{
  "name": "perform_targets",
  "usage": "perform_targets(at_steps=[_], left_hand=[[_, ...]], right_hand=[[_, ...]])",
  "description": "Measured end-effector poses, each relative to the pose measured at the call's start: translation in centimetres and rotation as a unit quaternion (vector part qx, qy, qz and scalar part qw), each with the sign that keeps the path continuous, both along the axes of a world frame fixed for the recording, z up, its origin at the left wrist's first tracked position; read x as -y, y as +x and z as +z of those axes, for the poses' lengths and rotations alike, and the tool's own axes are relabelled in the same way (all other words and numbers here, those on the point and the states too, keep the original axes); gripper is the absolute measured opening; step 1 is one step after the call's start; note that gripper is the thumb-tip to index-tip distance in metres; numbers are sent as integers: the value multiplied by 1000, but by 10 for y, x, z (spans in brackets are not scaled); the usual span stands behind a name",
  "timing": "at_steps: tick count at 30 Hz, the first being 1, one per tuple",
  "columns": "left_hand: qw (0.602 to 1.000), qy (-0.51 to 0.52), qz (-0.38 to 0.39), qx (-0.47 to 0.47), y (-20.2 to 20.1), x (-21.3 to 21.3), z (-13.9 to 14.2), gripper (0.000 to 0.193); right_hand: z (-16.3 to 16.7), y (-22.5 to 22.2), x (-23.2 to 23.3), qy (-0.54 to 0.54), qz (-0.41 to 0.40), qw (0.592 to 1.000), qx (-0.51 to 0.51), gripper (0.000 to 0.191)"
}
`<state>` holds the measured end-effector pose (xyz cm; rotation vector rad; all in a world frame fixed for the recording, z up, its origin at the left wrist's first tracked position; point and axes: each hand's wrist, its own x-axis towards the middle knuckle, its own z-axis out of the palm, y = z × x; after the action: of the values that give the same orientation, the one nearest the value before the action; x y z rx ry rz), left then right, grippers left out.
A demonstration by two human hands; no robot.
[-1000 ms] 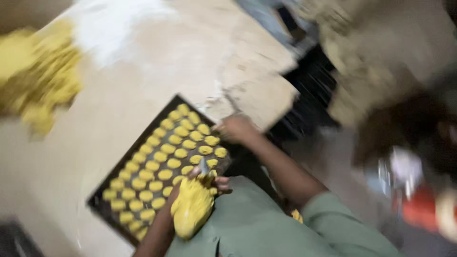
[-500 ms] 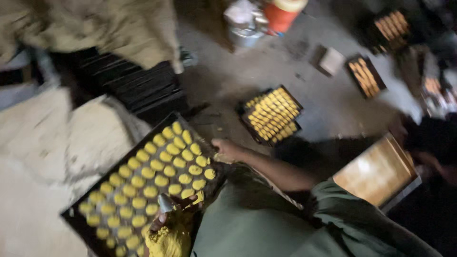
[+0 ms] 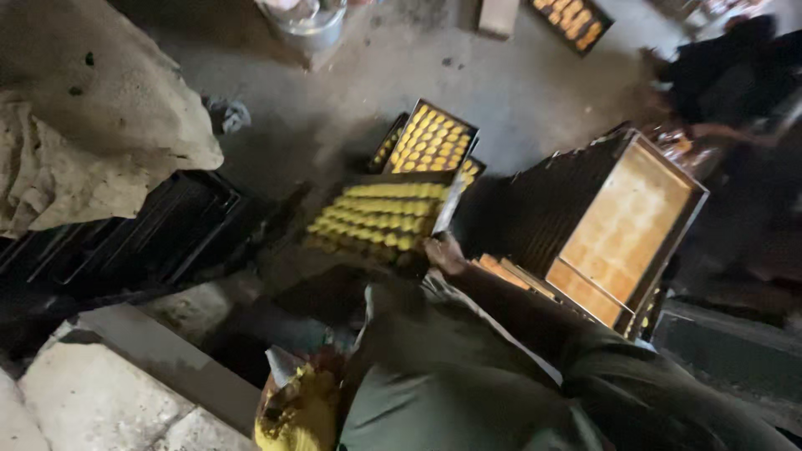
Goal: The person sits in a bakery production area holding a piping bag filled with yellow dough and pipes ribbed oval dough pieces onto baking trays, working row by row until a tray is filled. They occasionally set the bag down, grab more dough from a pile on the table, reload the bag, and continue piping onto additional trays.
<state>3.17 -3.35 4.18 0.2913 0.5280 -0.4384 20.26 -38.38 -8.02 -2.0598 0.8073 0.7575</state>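
A small floor-level bakery: trays of yellow dough pieces (image 3: 380, 219) at centre, stacked black baking trays (image 3: 142, 238) left, concrete floor (image 3: 518, 83).

Left hand (image 3: 322, 367) hidden behind yellow piping bag (image 3: 296, 413), bag cut off below

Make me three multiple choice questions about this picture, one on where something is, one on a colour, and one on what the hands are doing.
1. Where does the tray in the right hand hang?
A. over the floor beside the filled trays
B. on the flour-dusted slab
C. inside the metal bucket

2. What colour are the dough pieces on it?
A. white
B. yellow
C. brown

3. What does the left hand hold?
A. nothing
B. a knife
C. a yellow piping bag

Answers: 1 A, the tray is held out above the floor near other filled trays. 2 B, the rows are yellow. 3 C, the bag is gripped by the lap.
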Motion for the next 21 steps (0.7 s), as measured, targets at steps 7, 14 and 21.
perform_targets(at_steps=[7, 14, 21], left_hand=[[995, 45, 50, -79, 78, 10, 13, 62], [988, 74, 66, -120, 130, 6, 23, 61], [988, 87, 25, -121, 173, 5, 27, 59]], right_hand=[[-26, 120, 52, -132, -171, 975, 50, 52], [-28, 220, 94, -139, -171, 971, 92, 52], [-17, 233, 141, -205, -114, 967, -103, 50]])
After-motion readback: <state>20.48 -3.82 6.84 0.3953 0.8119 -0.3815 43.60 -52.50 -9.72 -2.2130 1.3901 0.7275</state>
